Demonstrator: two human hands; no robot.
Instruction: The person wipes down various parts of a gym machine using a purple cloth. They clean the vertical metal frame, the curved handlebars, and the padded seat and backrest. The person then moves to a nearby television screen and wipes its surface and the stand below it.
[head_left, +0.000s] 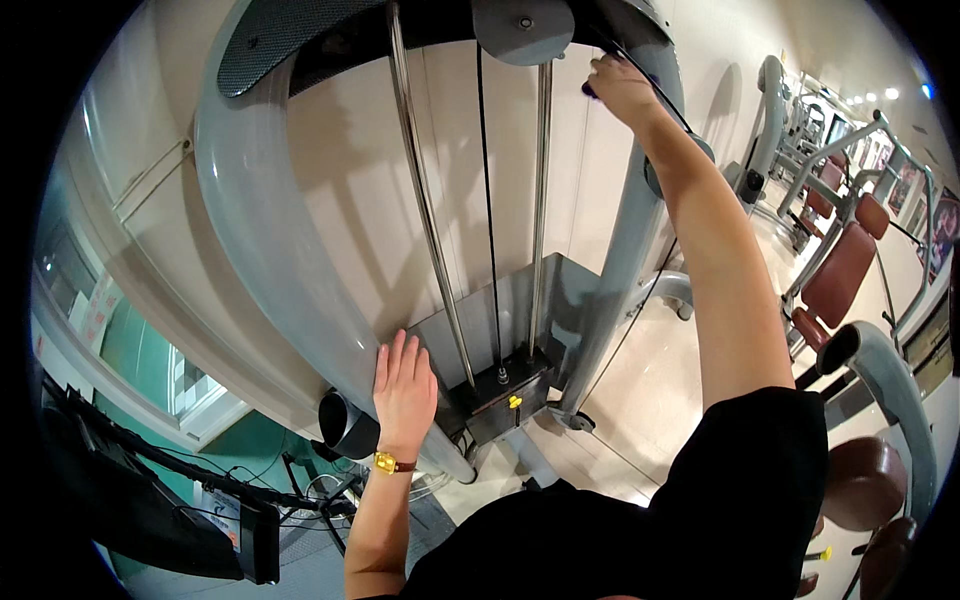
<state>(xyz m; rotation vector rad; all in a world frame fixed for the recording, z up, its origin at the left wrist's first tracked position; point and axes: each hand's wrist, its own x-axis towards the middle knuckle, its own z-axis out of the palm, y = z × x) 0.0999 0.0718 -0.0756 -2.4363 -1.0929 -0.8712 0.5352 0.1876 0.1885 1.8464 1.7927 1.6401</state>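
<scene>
My left hand (405, 390), with a gold watch (385, 463) on a brown strap, rests with fingers extended against the curved grey frame tube (300, 247) of a weight machine. My right hand (621, 84) is raised at the upper right, under the frame's top, beside a black cable (645, 71). A bit of dark blue material (590, 91) shows at its fingers; its grip is partly hidden. Two chrome guide rods (420, 165) and a cable run down between the hands to the weight stack (510, 405), which has a yellow selector pin (514, 403). A round grey pulley cover (525, 30) is above.
Machines with brown padded seats (840, 277) stand at the right. A black piece of equipment (150, 487) with loose cables is at the lower left, near a window (142, 337). A black-ended tube (346, 424) sits beside my left hand. A wall stands behind the frame.
</scene>
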